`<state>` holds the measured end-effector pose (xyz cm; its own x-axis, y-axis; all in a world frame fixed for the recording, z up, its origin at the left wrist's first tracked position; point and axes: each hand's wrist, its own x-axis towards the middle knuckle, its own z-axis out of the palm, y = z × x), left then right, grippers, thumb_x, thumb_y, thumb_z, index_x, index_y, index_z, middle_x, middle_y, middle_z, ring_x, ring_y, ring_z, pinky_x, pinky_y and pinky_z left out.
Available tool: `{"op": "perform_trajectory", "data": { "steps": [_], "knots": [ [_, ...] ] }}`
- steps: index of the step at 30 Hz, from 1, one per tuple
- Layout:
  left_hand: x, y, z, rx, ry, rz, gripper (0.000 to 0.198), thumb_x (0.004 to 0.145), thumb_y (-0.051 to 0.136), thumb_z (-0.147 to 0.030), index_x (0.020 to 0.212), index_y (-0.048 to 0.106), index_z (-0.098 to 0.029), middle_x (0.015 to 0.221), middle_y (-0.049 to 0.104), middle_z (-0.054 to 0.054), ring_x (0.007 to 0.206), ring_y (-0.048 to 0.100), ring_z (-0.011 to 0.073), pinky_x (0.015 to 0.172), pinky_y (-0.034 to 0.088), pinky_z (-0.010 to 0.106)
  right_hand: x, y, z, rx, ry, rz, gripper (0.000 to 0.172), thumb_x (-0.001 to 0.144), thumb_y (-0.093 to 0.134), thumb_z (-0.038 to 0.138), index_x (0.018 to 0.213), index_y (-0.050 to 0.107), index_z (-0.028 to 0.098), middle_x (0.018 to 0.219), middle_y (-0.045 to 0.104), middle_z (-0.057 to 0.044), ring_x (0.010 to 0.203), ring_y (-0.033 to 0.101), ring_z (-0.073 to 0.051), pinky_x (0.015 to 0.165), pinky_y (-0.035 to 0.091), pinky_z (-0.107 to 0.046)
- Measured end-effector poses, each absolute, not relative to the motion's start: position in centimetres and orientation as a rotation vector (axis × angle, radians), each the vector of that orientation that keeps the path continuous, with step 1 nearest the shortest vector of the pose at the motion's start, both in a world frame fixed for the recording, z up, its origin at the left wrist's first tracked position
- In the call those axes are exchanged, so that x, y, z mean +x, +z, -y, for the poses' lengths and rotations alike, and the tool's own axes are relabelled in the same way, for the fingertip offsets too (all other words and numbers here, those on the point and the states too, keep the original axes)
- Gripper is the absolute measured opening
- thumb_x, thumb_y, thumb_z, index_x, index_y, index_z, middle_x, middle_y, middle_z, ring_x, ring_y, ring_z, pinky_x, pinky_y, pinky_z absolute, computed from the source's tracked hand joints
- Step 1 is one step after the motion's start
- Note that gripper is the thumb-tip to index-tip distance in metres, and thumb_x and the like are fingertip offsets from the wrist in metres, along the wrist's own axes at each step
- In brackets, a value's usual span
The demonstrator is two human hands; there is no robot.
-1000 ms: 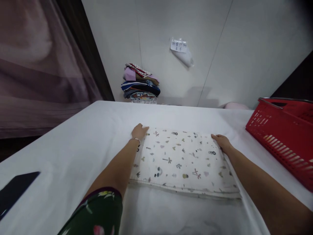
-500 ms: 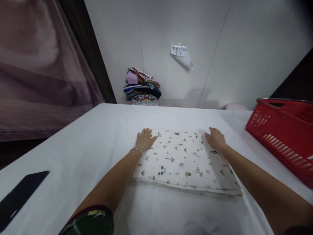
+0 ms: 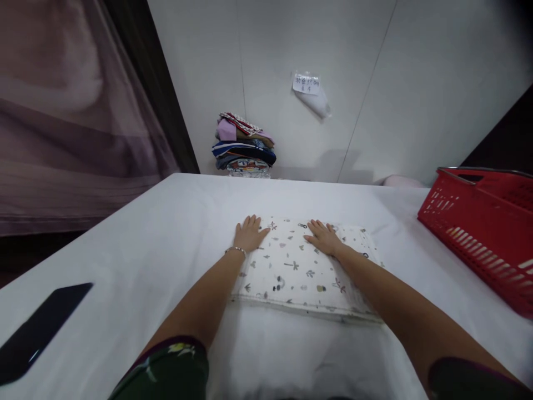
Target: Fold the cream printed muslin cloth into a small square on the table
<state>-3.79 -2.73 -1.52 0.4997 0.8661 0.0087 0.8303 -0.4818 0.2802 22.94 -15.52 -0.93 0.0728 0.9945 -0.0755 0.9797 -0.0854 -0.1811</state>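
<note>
A folded white cloth [image 3: 291, 278] with a small print of palms, rainbows and leaves lies flat on the white-covered table [image 3: 166, 233]. On its far left corner rests my left hand [image 3: 250, 234], palm down with the fingers spread; a bracelet circles that wrist. My right hand [image 3: 323, 238] lies flat on the cloth's upper middle, fingers apart. Part of the cloth's right side is hidden under my right forearm. Layered edges show along the near side.
A red plastic basket [image 3: 474, 222] stands at the right. A dark phone-like slab [image 3: 45, 328] lies at the left. Behind the table's far edge rises a stack of folded clothes [image 3: 244, 147] against the wall. A purplish curtain [image 3: 83, 128] hangs at the left.
My right hand has moved left from the cloth's right side to its upper middle. The cloth's right part has drawn in, so it looks narrower. My left hand stays on the left corner.
</note>
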Motion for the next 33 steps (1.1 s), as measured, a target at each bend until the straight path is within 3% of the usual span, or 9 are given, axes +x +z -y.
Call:
{"op": "perform_trajectory", "data": {
  "steps": [4, 7, 12, 19, 22, 26, 29, 33],
  "knots": [
    [-3.6, 0.1, 2.3, 2.426, 0.18, -1.403, 0.068, 0.083, 0.028, -0.064, 0.14, 0.031, -0.026, 0.152, 0.017, 0.008, 0.14, 0.01, 0.0283, 0.109, 0.011, 0.053, 22.0, -0.1, 18.6, -2.282, 0.206, 1.999, 0.069, 0.089, 0.019, 0.062, 0.143, 0.028, 0.02, 0.152, 0.016, -0.009, 0.139, 0.011, -0.028, 0.109, 0.011, -0.054],
    [-4.6, 1.4, 2.6, 2.343, 0.126, -1.371, 0.067, 0.086, 0.022, -0.062, 0.141, 0.029, -0.024, 0.152, 0.019, 0.009, 0.139, 0.013, 0.0289, 0.108, 0.018, 0.05, 22.6, -0.2, 23.8, -2.289, 0.124, 1.983, 0.066, 0.09, 0.021, 0.06, 0.143, 0.027, 0.022, 0.152, 0.017, -0.009, 0.139, 0.012, -0.027, 0.109, 0.011, -0.054],
    [-8.1, 1.6, 7.1, 2.552, 0.064, -1.198, 0.071, 0.084, 0.023, -0.067, 0.143, 0.024, -0.027, 0.154, 0.01, 0.003, 0.141, 0.003, 0.0267, 0.111, 0.004, 0.049, 25.4, -1.3, 31.9, -2.411, -0.009, 1.88, 0.06, 0.091, 0.026, 0.054, 0.14, 0.033, 0.019, 0.149, 0.027, -0.012, 0.137, 0.019, -0.03, 0.107, 0.015, -0.056],
    [-9.8, 2.0, 11.8, 2.55, 0.006, -1.271, 0.063, 0.087, 0.028, -0.058, 0.141, 0.03, -0.026, 0.153, 0.013, 0.003, 0.14, 0.008, 0.0247, 0.111, 0.006, 0.048, 25.3, -1.0, 32.6, -2.428, -0.014, 1.825, 0.053, 0.09, 0.033, 0.05, 0.133, 0.042, 0.02, 0.146, 0.033, -0.012, 0.135, 0.025, -0.03, 0.105, 0.018, -0.058],
    [-10.0, 2.8, 13.7, 2.601, 0.238, -1.222, 0.057, 0.088, 0.032, -0.055, 0.134, 0.042, -0.024, 0.148, 0.031, 0.005, 0.137, 0.021, 0.0239, 0.111, 0.011, 0.043, 23.7, -0.2, 33.7, -2.234, -0.025, 1.777, 0.05, 0.091, 0.033, 0.048, 0.129, 0.049, 0.02, 0.141, 0.041, -0.012, 0.133, 0.03, -0.029, 0.106, 0.02, -0.055],
    [-9.8, 2.4, 18.2, 2.705, 0.49, -0.847, 0.043, 0.088, 0.04, -0.05, 0.114, 0.06, -0.023, 0.12, 0.059, 0.005, 0.115, 0.047, 0.0211, 0.102, 0.031, 0.036, 20.3, 0.2, 35.8, -1.846, 0.034, 1.812, 0.041, 0.091, 0.036, 0.045, 0.11, 0.064, 0.022, 0.116, 0.063, -0.009, 0.113, 0.052, -0.024, 0.099, 0.038, -0.041],
    [-8.7, 1.5, 21.1, 2.705, 0.498, -0.646, 0.035, 0.089, 0.043, -0.046, 0.102, 0.066, -0.024, 0.107, 0.063, 0.005, 0.103, 0.052, 0.0204, 0.093, 0.037, 0.036, 18.3, 0.1, 36.4, -1.736, 0.105, 1.868, 0.036, 0.09, 0.041, 0.043, 0.1, 0.07, 0.024, 0.104, 0.067, -0.008, 0.101, 0.058, -0.024, 0.092, 0.043, -0.039],
    [-6.8, 0.9, 22.1, 2.663, 0.472, -0.668, 0.03, 0.089, 0.044, -0.04, 0.094, 0.069, -0.024, 0.097, 0.063, 0.005, 0.095, 0.053, 0.0198, 0.087, 0.039, 0.036, 17.6, 0.0, 36.1, -1.77, 0.163, 1.856, 0.033, 0.089, 0.044, 0.042, 0.098, 0.07, 0.025, 0.103, 0.065, -0.007, 0.102, 0.055, -0.025, 0.09, 0.044, -0.04]
  ]
}}
